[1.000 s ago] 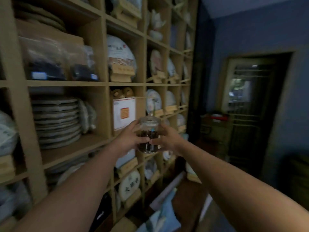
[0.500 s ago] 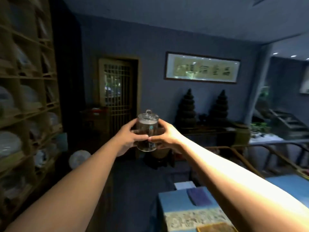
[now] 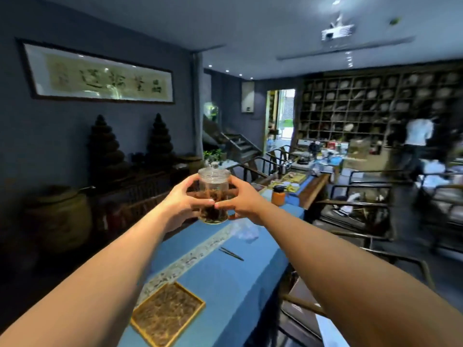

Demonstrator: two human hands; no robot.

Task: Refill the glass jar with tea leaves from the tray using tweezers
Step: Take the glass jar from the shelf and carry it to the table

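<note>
View swung off the doorway wall to the long blue tabletop — jar now carried out over it instead of over the floor. Left hand and right hand both wrap fingers around the jar, lid on, dark leaves about half full. Tray of tea leaves sits near the tabletop's close end, tweezers lying further along, untouched. Progress: fetch only. Left to do — set jar down, lift lid, pick up tweezers, transfer leaves.
</note>
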